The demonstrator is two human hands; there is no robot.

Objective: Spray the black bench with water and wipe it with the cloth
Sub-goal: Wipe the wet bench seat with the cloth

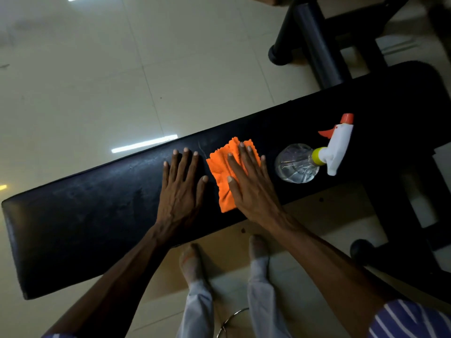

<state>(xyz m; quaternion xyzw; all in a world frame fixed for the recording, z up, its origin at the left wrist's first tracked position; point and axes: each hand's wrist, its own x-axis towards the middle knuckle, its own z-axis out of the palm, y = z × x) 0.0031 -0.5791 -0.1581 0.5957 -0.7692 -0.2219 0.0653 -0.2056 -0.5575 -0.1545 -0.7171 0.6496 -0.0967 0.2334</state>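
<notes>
The black padded bench (85, 215) runs from lower left to upper right across the head view. An orange cloth (220, 167) lies crumpled on its middle. My right hand (249, 186) lies flat on the cloth's right half, fingers spread and pressing it to the pad. My left hand (181, 189) rests flat on the bare pad just left of the cloth, fingers apart, holding nothing. A clear spray bottle (314, 154) with a white head, orange nozzle and yellow collar stands on the bench to the right of the cloth, apart from both hands.
Black metal frame legs (314, 42) of gym equipment stand behind the bench at upper right, and more frame (400, 215) sits at right. My feet (192, 262) are on the pale tiled floor (85, 81) in front of the bench.
</notes>
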